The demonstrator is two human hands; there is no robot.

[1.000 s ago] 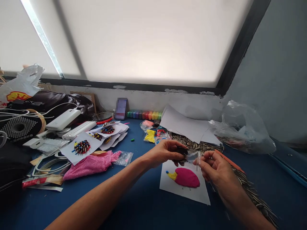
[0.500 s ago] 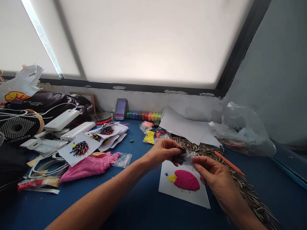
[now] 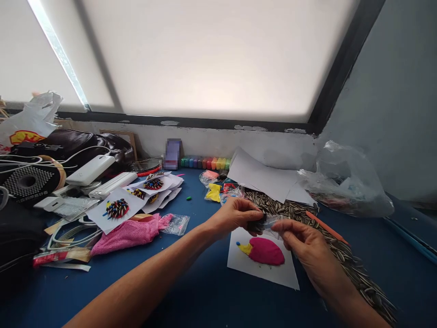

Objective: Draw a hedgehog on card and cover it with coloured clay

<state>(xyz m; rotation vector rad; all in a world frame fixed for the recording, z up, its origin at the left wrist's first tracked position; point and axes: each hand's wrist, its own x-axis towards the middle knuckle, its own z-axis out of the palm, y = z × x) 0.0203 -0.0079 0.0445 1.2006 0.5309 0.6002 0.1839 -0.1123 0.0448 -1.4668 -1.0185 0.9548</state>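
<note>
Between my two hands is a small clear plastic bag [image 3: 272, 222] with a dark, nearly black lump [image 3: 256, 225] in it, probably clay. My left hand [image 3: 237, 216] is closed round the dark end. The bag's clear end is pinched by the thumb and fingers of my right hand [image 3: 305, 241]. Just below them lies a white paper sheet [image 3: 241, 263] bearing a hedgehog shape: a magenta clay body [image 3: 268, 252], a yellow snout [image 3: 245, 248] and a blue nose. Pencilled legs show under the body. My fingers partly hide the bag.
Striped sunflower seeds [image 3: 358, 271] spread behind and right of the sheet, with an orange stick [image 3: 326, 226] on them. Finished hedgehog sheets [image 3: 116, 209] and a pink cloth [image 3: 129, 237] lie left. Coloured clay packs [image 3: 205, 163], blank paper [image 3: 262, 175] and a plastic bag [image 3: 351, 191] stand behind.
My right hand has shifted slightly right, and the clear end of the small bag looks more drawn out. My left hand keeps its hold. The whole view has tilted a little.
</note>
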